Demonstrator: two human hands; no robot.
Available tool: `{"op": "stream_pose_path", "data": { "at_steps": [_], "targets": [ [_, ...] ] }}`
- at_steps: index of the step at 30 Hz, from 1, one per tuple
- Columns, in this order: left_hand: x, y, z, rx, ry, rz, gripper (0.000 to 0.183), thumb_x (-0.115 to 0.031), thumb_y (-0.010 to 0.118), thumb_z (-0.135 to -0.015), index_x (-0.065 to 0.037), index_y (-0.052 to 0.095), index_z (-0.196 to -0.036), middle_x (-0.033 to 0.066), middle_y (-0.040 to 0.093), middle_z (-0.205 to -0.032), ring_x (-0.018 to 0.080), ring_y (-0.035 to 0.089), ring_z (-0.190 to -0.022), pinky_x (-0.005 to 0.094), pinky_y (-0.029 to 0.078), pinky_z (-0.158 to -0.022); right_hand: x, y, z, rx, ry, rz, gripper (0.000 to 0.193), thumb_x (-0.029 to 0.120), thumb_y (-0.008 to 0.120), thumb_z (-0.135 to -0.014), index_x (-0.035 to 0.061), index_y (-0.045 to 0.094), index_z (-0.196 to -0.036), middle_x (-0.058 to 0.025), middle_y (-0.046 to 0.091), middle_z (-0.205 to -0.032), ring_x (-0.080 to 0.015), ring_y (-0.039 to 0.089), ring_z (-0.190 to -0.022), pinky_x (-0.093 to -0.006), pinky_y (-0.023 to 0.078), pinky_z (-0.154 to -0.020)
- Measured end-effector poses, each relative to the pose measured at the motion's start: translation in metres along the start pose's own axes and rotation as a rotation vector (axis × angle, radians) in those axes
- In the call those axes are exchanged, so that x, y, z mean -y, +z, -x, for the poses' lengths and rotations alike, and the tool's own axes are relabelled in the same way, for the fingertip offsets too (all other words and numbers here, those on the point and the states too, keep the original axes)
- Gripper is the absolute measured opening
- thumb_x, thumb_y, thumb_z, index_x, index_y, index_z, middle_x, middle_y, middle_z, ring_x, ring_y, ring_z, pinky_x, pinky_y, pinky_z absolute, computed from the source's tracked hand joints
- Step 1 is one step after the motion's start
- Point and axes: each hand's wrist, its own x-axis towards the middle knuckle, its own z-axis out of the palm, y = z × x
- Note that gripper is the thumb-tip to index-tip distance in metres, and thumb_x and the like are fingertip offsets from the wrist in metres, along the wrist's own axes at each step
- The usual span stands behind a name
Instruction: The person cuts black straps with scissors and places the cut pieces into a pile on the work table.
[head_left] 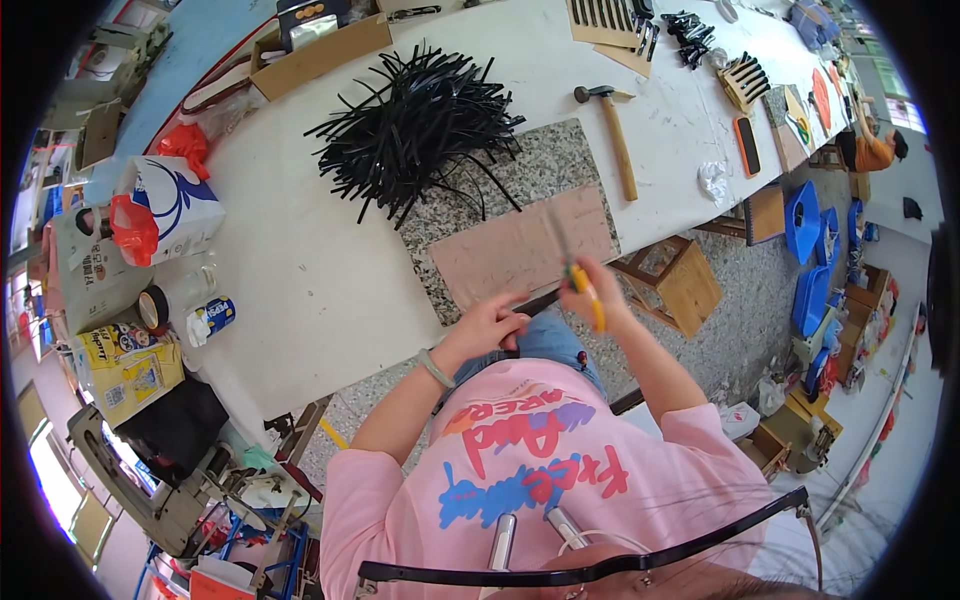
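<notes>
My left hand (485,326), a bracelet on its wrist, pinches a dark strip (538,304) at the table's near edge, in front of my body. In my right hand (598,292) is a pair of yellow-handled scissors (584,285). Their grey blade is smeared by motion and points away over a pinkish-brown board (525,245). That board lies on a speckled stone slab (555,155). A big tangled heap of thin black strips (415,130) covers the slab's far left part and the table beside it. Whether the blades touch the held strip, I cannot tell.
Right of the slab lies a hammer (618,150) with a wooden handle. Farther right are a phone (746,147) and bundles of black strips (690,38). A cardboard box (320,58) stands far left. A wooden stool (672,285) is beside the table; another person (872,150) sits beyond.
</notes>
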Motion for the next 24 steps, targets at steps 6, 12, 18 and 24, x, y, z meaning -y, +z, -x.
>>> {"op": "stream_pose_path", "data": {
  "at_steps": [6, 12, 18, 24],
  "targets": [
    [0.024, -0.058, 0.021, -0.082, -0.094, -0.292, 0.026, -0.016, 0.055, -0.090, -0.005, 0.062, -0.113, -0.0025, 0.056, -0.067, 0.0037, 0.045, -0.053, 0.0190, 0.039, -0.050, -0.038, -0.076, -0.036, -0.363, -0.079, 0.177, 0.043, 0.008, 0.063, -0.068, 0.0025, 0.051, -0.110, -0.0142, 0.063, -0.075, -0.0232, 0.063, -0.067, -0.0319, 0.050, -0.064],
    [0.048, -0.083, 0.019, -0.306, -0.027, -0.562, 0.027, -0.026, 0.062, -0.081, -0.003, 0.068, -0.093, 0.0087, 0.065, -0.068, 0.0159, 0.060, -0.059, 0.0294, 0.047, -0.059, -0.060, -0.066, -0.062, -0.440, -0.110, 0.451, 0.046, 0.010, 0.062, -0.067, 0.0012, 0.050, -0.110, -0.0222, 0.063, -0.082, -0.0385, 0.061, -0.078, -0.0414, 0.049, -0.070],
    [0.053, -0.078, 0.017, -0.448, 0.002, -0.653, 0.026, -0.026, 0.061, -0.082, -0.002, 0.067, -0.088, 0.0144, 0.064, -0.071, 0.0232, 0.061, -0.062, 0.0326, 0.048, -0.061, -0.031, -0.055, -0.054, -0.480, -0.098, 0.561, 0.045, 0.012, 0.064, -0.067, 0.0036, 0.052, -0.109, -0.0238, 0.062, -0.084, -0.0407, 0.060, -0.081, -0.0440, 0.047, -0.072],
    [0.004, -0.099, 0.015, -0.689, 0.220, -0.428, 0.022, -0.021, 0.058, -0.086, -0.001, 0.066, -0.090, 0.0026, 0.062, -0.069, 0.0087, 0.054, -0.061, 0.0244, 0.044, -0.058, 0.086, -0.051, -0.060, -0.793, -0.308, 0.269, 0.049, 0.022, 0.070, -0.076, 0.0018, 0.048, -0.114, -0.0146, 0.062, -0.080, -0.0305, 0.062, -0.079, -0.0365, 0.048, -0.070]
  ]
}}
